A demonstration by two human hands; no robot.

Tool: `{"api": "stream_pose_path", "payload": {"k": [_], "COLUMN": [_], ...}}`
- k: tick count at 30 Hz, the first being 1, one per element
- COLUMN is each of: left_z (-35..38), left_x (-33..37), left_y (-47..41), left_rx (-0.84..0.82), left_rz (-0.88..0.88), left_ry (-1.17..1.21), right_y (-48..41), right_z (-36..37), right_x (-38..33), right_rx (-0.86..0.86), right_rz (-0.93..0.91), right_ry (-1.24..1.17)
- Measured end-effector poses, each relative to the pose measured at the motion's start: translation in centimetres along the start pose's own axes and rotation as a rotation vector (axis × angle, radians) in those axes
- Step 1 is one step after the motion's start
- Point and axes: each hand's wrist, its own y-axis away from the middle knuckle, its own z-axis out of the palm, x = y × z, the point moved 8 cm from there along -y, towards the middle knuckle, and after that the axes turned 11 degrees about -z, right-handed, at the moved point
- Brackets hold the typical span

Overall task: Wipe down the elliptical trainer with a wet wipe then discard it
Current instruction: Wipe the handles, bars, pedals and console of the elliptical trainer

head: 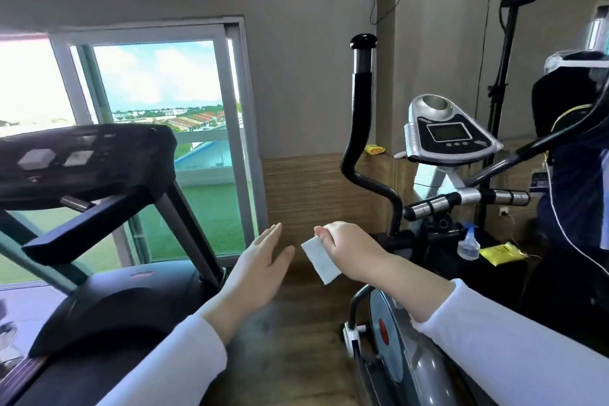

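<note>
The elliptical trainer [451, 138] stands at the right, with a silver-black console, a tall black left handle [362, 82] and chrome grip bars [468, 198]. My right hand [349, 245] pinches a folded white wet wipe [320, 259], which hangs below its fingers, left of the trainer's post and apart from it. My left hand [260, 265] hovers flat beside the wipe, fingers straight, holding nothing. Both hands float over the wooden floor between the two machines.
A black treadmill [99, 168] fills the left side before a sliding glass window [158, 82]. A spray bottle [468, 242] and a yellow packet [501, 253] lie behind the trainer. A dark bag or garment [573, 148] hangs at far right. A speaker stand [504, 53] rises behind.
</note>
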Motion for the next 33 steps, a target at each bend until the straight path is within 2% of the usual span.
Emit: {"api": "stream_pose_path", "payload": {"k": [6,12,15,19,23,29,33], "left_z": [2.0,2.9,4.2,5.3,5.2,3.1,0.7], "left_x": [2.7,7.1,9.3,11.8,13.8,17.5,20.9], "left_y": [-6.3,-12.7,-15.2,-17.0,-18.0,-18.8,-19.3], "left_rx": [0.05,0.175,0.185,0.208,0.289,0.336,0.375], "left_rz": [0.007,0.051,0.076,0.131,0.163,0.221,0.31], "left_ry": [0.0,0.167,0.251,0.275,0.252,0.176,0.14], "right_y": [-5.3,-9.2,-10.6,-11.4,-11.3,-11.9,-12.2], "right_z": [-1.7,-5.0,-6.2,-7.9,-9.2,-11.7,-12.9], "right_x": [4.5,10.3,13.6,15.1,14.6,15.7,15.2], "right_rx": [0.051,0.114,0.129,0.106,0.054,0.243,0.208], "right_rz": [0.077,0.228,0.269,0.236,0.087,-0.021,0.001], "right_ry": [-0.137,-0.585,-0.709,-0.862,-1.01,-0.919,-1.335]}}
